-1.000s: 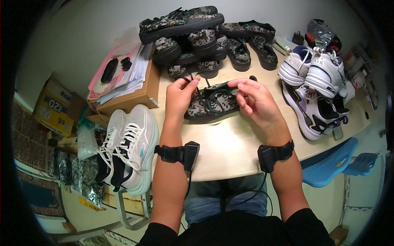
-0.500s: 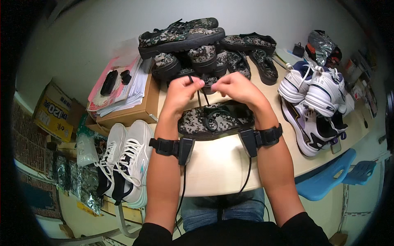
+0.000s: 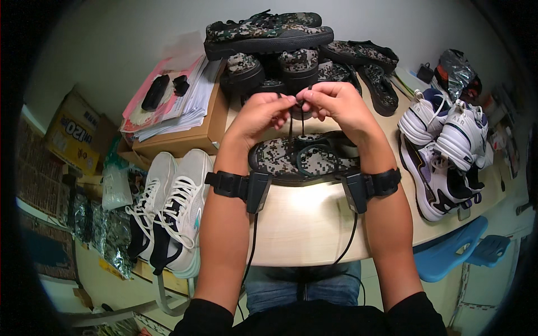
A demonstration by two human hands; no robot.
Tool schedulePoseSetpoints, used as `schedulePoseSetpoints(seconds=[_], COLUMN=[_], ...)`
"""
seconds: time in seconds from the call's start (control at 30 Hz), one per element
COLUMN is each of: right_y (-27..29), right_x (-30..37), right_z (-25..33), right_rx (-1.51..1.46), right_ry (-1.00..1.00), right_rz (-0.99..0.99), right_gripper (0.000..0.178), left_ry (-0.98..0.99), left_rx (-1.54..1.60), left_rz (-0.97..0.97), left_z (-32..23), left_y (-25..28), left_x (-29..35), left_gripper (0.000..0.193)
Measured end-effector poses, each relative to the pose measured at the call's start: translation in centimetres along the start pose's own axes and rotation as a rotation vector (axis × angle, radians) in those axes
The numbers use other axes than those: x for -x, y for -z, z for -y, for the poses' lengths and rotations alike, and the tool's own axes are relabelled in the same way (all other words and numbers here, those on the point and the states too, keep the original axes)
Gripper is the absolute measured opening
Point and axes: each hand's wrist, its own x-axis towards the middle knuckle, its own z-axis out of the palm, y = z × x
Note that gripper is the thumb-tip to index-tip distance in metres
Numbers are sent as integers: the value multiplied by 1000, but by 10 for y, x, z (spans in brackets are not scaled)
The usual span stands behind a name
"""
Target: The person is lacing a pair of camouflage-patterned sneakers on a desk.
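Note:
A camouflage shoe (image 3: 274,155) with a black sole lies sideways on the table in front of me. Two strands of black shoelace (image 3: 291,126) rise from its opening to my fingers. My left hand (image 3: 262,116) pinches one strand between thumb and fingers. Close beside it, fingertips almost touching, my right hand (image 3: 341,106) pinches the other strand. A lace end pokes up above the right fingers. Whether the strands cross between the fingertips is too small to tell. Each forearm wears a black strap with a small device and a cable.
Behind my hands, several camouflage shoes (image 3: 269,40) are piled up. At the left stand a cardboard box (image 3: 185,147) topped with papers and white-grey sneakers (image 3: 188,207). White sneakers (image 3: 462,134) are stacked on the right. A blue chair (image 3: 451,252) stands beyond the table edge.
My hands have come together, and my right hand now holds a lace strand; earlier both strands ran toward my left hand. The whole view has shifted slightly.

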Motion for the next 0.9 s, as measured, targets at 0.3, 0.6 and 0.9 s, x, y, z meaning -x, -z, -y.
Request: schedulePoseSetpoints(seconds=[0.3, 0.6, 0.9], right_y=[8, -2, -9], right_x=[-2, 3, 5], right_z=[-6, -4, -7], right_rx=[76, 321, 57], right_ry=[-136, -60, 77], right_rz=[31, 285, 325], right_gripper=[24, 24, 23], left_ry=[-247, -468, -745], left_rx=[-169, 165, 344], left_rz=[-49, -243, -399], left_z=[10, -20, -33], left_y=[3, 3, 4], left_x=[-8, 7, 10], left_gripper=[15, 15, 16])
